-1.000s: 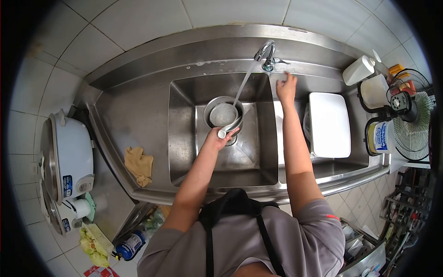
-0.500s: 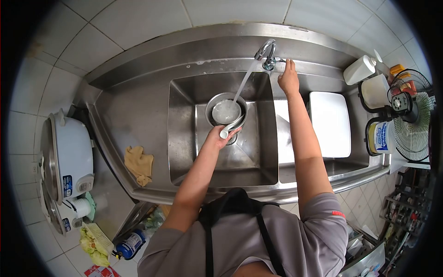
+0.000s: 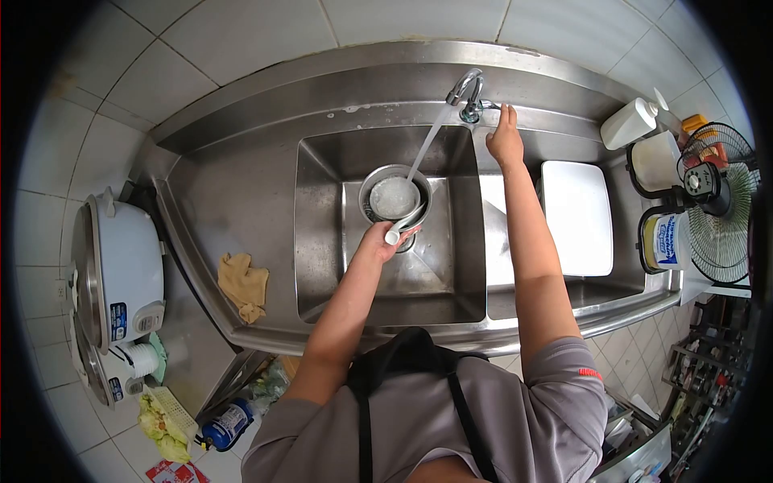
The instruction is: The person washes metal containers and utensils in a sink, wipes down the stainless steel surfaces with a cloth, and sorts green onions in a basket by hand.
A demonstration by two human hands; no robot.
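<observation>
**Round metal vessel held beneath running water**

The round metal vessel [image 3: 364,193] sits within the left basin [image 3: 322,266] of a steel sink, towards its far half and above the drain. Its mouth faces upward, towards the head camera; being circular, the rim has no evident long axis. A white handle [image 3: 394,237] supplies the chief direction: its blunt end points towards the person and slightly left, while its long axis slants away to the right along the vessel's near edge. Whether handle and vessel are one piece cannot be told.

The left hand [image 3: 383,243] is curled under the near side of the vessel, its fingers reaching right beneath the handle; the exact grip is partly hidden. The right hand [image 3: 506,146] extends two fingers, close together, to the tap's lever [image 3: 489,105]; whether they pinch it cannot be told. From the curved tap [image 3: 469,88], a stream of water [image 3: 427,146] slants down and left into the vessel.

A white rectangular lid [image 3: 576,217] lies over the right basin, its long axis running from near to far. A tan cloth [image 3: 243,286] lies crumpled on the left surface [image 3: 233,201].
</observation>
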